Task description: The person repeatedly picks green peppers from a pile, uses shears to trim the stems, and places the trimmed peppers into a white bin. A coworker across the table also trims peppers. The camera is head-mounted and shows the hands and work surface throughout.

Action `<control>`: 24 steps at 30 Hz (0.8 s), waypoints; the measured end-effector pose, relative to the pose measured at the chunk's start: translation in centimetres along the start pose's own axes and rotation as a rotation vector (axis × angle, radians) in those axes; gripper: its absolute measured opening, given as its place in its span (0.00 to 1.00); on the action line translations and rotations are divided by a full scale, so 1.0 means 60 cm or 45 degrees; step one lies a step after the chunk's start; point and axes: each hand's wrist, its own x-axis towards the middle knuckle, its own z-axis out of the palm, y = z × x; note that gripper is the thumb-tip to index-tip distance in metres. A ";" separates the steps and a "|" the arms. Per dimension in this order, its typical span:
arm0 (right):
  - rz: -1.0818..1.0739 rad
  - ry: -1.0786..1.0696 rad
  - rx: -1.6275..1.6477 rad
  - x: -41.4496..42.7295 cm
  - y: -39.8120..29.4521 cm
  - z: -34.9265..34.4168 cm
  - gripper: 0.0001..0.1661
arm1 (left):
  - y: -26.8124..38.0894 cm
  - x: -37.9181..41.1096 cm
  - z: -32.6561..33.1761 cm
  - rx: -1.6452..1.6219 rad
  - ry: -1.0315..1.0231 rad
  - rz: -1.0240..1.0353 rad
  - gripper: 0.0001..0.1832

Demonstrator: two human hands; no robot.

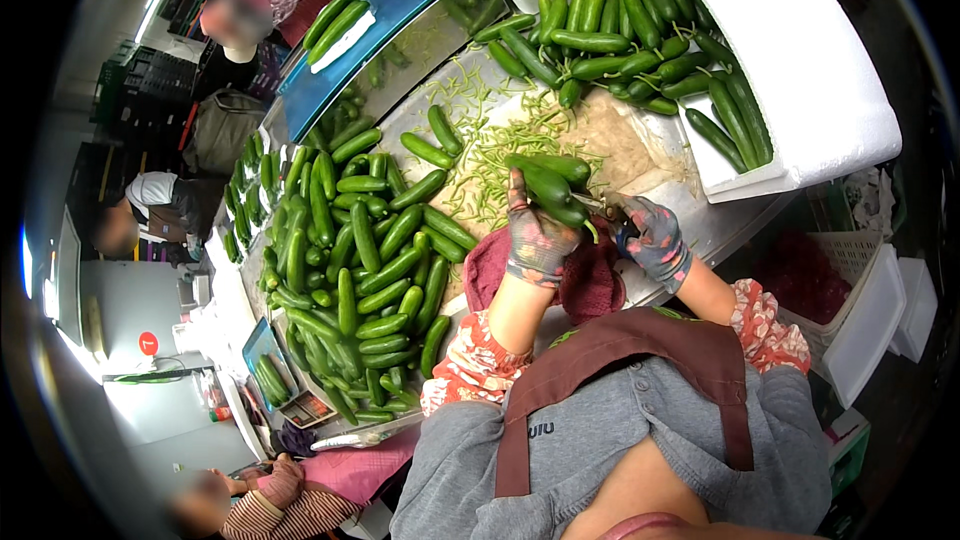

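My gloved left hand point(541, 240) holds a few green cucumbers point(546, 184) together, their stem ends towards my right hand. The gloved right hand point(654, 236) grips a small cutting tool point(592, 201), seen only in part, with its metal end beside the stems. Under my left wrist lies a dark red cloth point(487, 262). Many cut green stems point(517, 136) are scattered on the metal table beyond the hands. On the left a large heap of cucumbers point(364, 236) covers the table. More cucumbers with stems point(600, 41) lie at the upper right, spilling from a white foam box point(810, 90).
A blue-topped ledge point(375, 22) bearing two cucumbers runs behind the table. At the lower left are a tray of cucumbers point(270, 379) and a scale point(306, 409), near a person in a striped sleeve point(262, 514). A white plastic basket point(847, 259) stands at the right.
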 end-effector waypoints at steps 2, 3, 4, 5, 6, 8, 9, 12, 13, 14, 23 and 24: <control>0.218 -0.029 0.182 0.004 -0.026 -0.008 0.28 | 0.014 -0.004 0.011 -0.126 0.003 -0.028 0.26; 0.107 0.048 0.046 -0.004 -0.005 -0.004 0.28 | 0.020 -0.006 0.018 -0.189 0.005 -0.044 0.25; -0.002 0.129 -0.096 -0.019 0.032 0.000 0.29 | 0.021 -0.008 0.027 -0.195 -0.011 -0.031 0.25; -0.114 0.201 -0.232 -0.018 0.037 -0.001 0.29 | 0.024 -0.010 0.033 -0.204 -0.024 -0.009 0.24; -0.105 0.137 -0.333 -0.021 0.035 -0.007 0.30 | 0.026 -0.011 0.035 -0.213 -0.036 0.012 0.24; -0.090 0.005 -0.529 0.001 -0.017 -0.033 0.30 | 0.025 -0.011 0.033 -0.160 -0.062 0.035 0.23; -0.262 0.199 -0.589 -0.003 0.000 -0.019 0.30 | 0.018 -0.009 0.040 -0.177 0.004 0.033 0.23; -0.304 0.220 -0.588 0.011 -0.012 -0.023 0.29 | 0.007 -0.005 0.042 -0.139 0.076 -0.007 0.23; -0.317 0.154 -0.590 0.016 -0.010 -0.023 0.28 | 0.004 -0.008 0.040 -0.093 0.053 -0.026 0.24; -0.269 0.107 -0.486 0.012 -0.001 -0.020 0.28 | 0.004 -0.010 0.038 -0.049 0.030 -0.039 0.24; 0.724 0.006 1.390 -0.055 0.065 0.016 0.37 | 0.151 -0.050 0.002 -0.119 0.014 0.479 0.22; 0.741 -0.005 1.302 -0.057 0.081 0.005 0.34 | 0.181 -0.057 0.013 -0.004 0.064 0.629 0.22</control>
